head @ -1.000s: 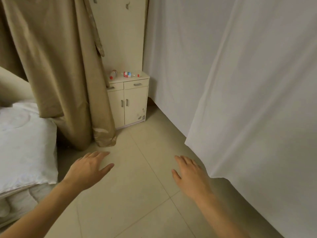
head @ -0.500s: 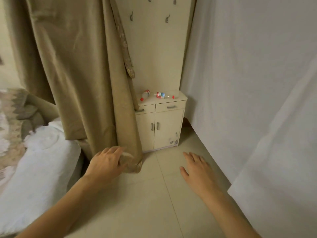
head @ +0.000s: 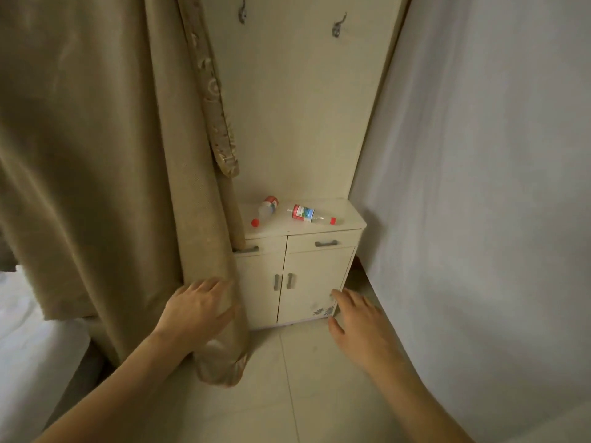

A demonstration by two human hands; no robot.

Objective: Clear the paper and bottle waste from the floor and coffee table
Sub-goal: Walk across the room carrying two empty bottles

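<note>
Brown curtain (head: 96,155) hangs on the left and reaches down to the pale tile floor (head: 287,394). White sheets (head: 479,187) hang on the right. Between them stands a small cream cabinet (head: 303,276) with two doors and two drawers, set against a tall cream panel (head: 287,107) with two hooks. A white bed (head: 28,340) shows at the far left.

Both arms reach forward. The left hand (head: 196,310) is flat against the curtain's edge, fingers straight and a little spread. The right hand (head: 359,318) hangs in the air near the cabinet's lower right corner, fingers straight and loose, holding nothing.

Two bottles lie on their sides on top of the cabinet, near each other. The left bottle (head: 264,211) and the right bottle (head: 311,214) both have red caps.
</note>
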